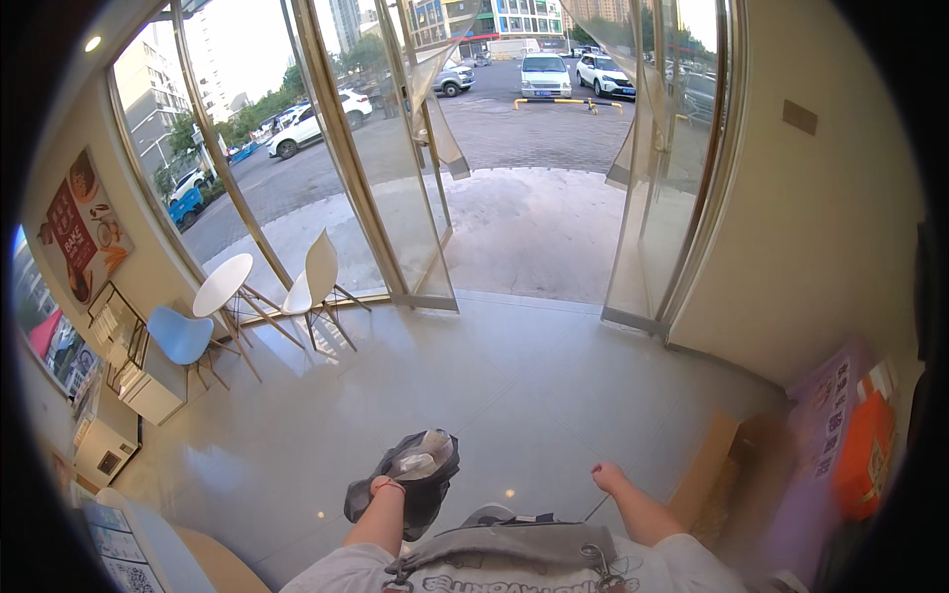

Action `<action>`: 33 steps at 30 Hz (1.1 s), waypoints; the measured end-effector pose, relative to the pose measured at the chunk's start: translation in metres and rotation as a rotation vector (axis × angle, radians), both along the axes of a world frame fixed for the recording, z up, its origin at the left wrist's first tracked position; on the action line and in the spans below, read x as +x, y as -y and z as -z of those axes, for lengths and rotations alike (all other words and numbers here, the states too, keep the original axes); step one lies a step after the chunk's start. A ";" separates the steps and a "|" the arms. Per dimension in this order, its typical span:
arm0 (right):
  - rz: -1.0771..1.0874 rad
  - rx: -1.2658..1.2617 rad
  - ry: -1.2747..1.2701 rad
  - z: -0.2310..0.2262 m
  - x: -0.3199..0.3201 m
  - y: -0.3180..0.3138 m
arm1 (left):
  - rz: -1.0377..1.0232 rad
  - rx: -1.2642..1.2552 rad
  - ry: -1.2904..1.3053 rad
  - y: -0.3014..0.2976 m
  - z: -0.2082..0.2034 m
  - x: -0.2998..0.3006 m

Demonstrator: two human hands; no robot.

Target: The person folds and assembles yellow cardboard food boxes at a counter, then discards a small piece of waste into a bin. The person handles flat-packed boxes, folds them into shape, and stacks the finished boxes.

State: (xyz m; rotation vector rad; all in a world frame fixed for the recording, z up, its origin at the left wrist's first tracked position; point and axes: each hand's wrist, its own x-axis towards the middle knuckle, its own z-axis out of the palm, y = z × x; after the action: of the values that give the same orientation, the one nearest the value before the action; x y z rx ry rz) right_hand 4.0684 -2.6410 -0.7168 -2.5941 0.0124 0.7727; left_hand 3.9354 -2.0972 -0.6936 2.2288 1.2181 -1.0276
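My left hand (pixel 387 485) is closed on the top of a black plastic bag (pixel 427 494), which hangs in front of me on the left. Inside its open mouth shows something pale in clear, crinkled wrapping (pixel 423 456). Out to the right, my right hand (pixel 610 478) is held at waist height with its fingers curled. A thin dark line slants below it; whether the hand holds this, I cannot make out. A grey strap bag (pixel 534 546) with metal clips lies across my front.
Ahead, glass doors (pixel 647 198) stand open onto paving with parked cars. At left are a round white table (pixel 223 285), a white chair (pixel 316 275) and a blue chair (pixel 180 335). A cardboard box (pixel 704 465), a purple panel and an orange box (pixel 866 455) stand at right.
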 end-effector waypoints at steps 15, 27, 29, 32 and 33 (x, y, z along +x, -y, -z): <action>0.200 -0.237 -0.575 0.117 0.363 0.051 | 0.025 -0.067 -0.068 -0.101 0.124 0.593; 0.348 0.238 -0.440 0.123 0.910 0.001 | -0.328 0.071 0.117 -0.117 0.181 0.965; 0.368 0.273 -0.240 0.132 1.029 -0.030 | -1.568 -0.290 0.656 -0.114 0.158 1.041; 0.249 0.305 -0.199 0.142 1.173 -0.072 | -1.956 -0.456 0.989 -0.126 0.143 1.139; 0.197 0.275 -0.203 0.144 1.201 -0.081 | -2.079 -0.493 1.013 -0.130 0.146 1.163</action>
State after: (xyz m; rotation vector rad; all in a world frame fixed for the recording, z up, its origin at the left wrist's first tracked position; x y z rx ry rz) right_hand 5.2690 -2.5604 -0.8604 -2.2095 0.2053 0.8930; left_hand 5.0982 -1.9672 -0.8395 0.1218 1.4779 0.5680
